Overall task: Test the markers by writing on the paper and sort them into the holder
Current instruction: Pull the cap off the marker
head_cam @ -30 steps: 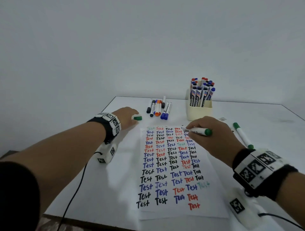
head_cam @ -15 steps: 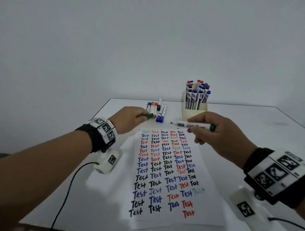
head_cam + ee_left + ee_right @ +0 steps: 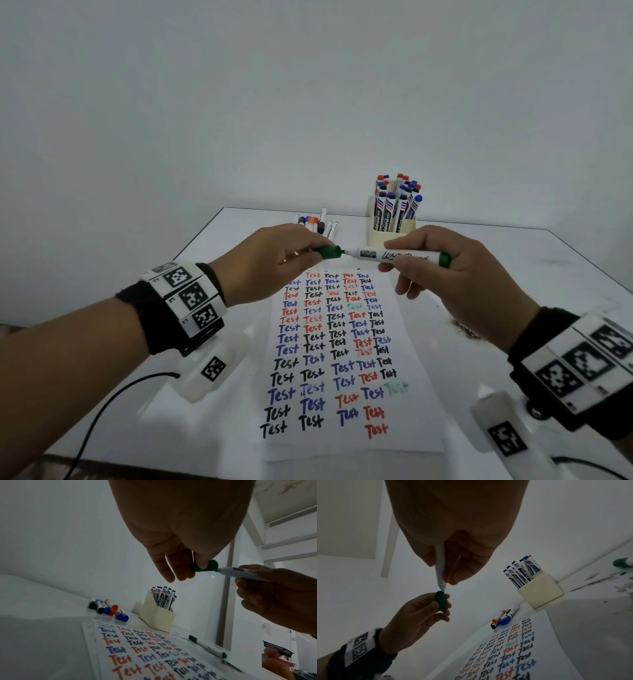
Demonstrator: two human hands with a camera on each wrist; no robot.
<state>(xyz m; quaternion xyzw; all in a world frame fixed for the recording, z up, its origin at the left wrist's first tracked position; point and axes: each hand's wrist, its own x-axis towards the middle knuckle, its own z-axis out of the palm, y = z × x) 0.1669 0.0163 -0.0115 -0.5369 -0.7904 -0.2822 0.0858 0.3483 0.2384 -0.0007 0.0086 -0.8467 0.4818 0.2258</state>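
A white table (image 3: 513, 260) stands against a plain pale wall (image 3: 308, 102). Above the paper (image 3: 342, 442), filled with rows of "Test" in black, blue, red and faint green, the right hand (image 3: 455, 274) grips a green whiteboard marker (image 3: 397, 256), its barrel script partly hidden. The left hand (image 3: 270, 263) pinches the green cap (image 3: 329, 252) at its tip. Beyond the right hand stands the cream holder (image 3: 394, 233), full of markers; loose markers (image 3: 317, 224) lie beyond the left.

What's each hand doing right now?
Left hand: pinches the green cap.
Right hand: grips the uncapped green marker, tip at the cap's mouth.
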